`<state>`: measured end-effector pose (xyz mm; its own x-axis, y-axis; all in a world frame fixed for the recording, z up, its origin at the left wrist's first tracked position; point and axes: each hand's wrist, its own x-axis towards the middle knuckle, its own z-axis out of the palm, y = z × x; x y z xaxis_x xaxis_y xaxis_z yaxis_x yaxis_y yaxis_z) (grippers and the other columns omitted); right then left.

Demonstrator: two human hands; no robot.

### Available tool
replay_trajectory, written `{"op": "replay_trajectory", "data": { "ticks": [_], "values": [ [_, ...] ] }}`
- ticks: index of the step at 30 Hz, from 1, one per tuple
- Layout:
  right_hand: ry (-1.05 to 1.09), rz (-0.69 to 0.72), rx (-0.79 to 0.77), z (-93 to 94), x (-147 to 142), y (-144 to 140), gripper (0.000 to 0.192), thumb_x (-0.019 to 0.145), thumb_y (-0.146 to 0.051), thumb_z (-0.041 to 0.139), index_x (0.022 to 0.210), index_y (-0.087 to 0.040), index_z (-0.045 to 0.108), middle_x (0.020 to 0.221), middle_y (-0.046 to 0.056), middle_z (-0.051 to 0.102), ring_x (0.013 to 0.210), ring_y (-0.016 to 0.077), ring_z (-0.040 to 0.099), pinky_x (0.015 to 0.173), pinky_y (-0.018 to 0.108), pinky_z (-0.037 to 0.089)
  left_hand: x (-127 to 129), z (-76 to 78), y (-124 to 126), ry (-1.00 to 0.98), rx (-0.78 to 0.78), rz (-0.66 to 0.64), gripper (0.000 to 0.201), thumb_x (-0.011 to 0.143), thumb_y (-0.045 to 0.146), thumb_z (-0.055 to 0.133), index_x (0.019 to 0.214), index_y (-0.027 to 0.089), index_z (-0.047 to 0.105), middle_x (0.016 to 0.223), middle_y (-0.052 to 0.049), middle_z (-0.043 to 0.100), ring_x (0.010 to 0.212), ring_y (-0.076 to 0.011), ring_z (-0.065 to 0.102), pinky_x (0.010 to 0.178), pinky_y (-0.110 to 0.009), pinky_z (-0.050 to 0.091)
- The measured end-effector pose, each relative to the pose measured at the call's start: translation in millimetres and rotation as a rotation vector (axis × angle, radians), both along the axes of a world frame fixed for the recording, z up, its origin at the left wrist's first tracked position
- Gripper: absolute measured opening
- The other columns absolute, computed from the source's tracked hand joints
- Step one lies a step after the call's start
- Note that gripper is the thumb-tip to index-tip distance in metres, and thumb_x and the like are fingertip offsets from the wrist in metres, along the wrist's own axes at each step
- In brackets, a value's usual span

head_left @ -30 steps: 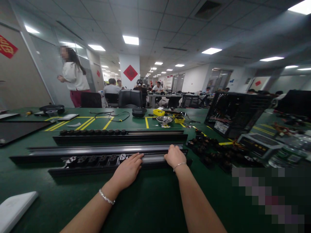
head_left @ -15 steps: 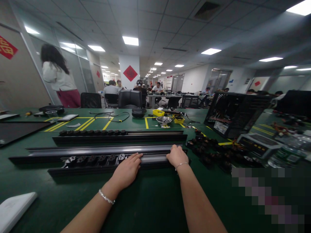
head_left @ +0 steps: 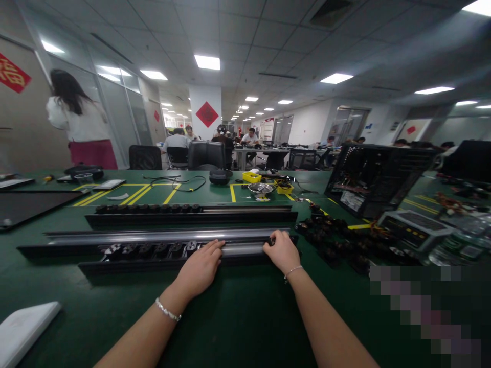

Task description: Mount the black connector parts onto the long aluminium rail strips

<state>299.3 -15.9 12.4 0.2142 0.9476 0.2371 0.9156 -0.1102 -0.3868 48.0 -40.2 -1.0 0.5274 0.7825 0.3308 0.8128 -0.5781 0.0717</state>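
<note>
My left hand lies over the front black channel rail, its fingers stretched out on top and its thumb hidden. Left of those fingers, several small round parts sit in a row inside the rail. My right hand is above the rail's right end, thumb and fingers pinched on a small dark part, mostly covered. Just behind lies a longer rail with a shiny metal inside. A third rail, farther back, has a row of dark round parts in its left half.
A heap of small black parts lies right of the rails, near an open computer case, a power supply unit and a water bottle. Behind the rails stands a metal bowl. A white slab lies front left.
My right hand has shifted slightly right and turned, and a small dark part now shows at its fingertips. My left hand stays in place. A standing person has moved left.
</note>
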Motion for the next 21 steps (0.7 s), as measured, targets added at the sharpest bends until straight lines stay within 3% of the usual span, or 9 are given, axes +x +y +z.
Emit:
{"op": "replay_trajectory", "data": {
  "ticks": [14, 21],
  "values": [
    [-0.022, -0.087, 0.018, 3.1, 13, 1, 0.02, 0.072, -0.028, 0.05, 0.09, -0.019, 0.053, 0.095, 0.007, 0.053, 0.09, 0.0207, 0.055, 0.076, 0.029, 0.039, 0, -1.9, 1, -0.014, -0.001, -0.007, 0.025, 0.087, 0.02, 0.039, 0.101, 0.017, 0.059, 0.135, -0.007, 0.049, 0.127, -0.02, 0.041, 0.107, -0.04, 0.036],
    [-0.017, -0.152, -0.015, 4.8, 23, 2, 0.021, 0.071, -0.03, 0.05, 0.09, -0.021, 0.053, 0.095, 0.007, 0.053, 0.09, 0.0219, 0.056, 0.071, 0.03, 0.039, -1, -0.3, 1, -0.006, 0.001, -0.01, 0.024, 0.086, 0.02, 0.039, 0.098, 0.017, 0.06, 0.134, -0.007, 0.05, 0.126, -0.0193, 0.042, 0.107, -0.04, 0.036]
  ]
}}
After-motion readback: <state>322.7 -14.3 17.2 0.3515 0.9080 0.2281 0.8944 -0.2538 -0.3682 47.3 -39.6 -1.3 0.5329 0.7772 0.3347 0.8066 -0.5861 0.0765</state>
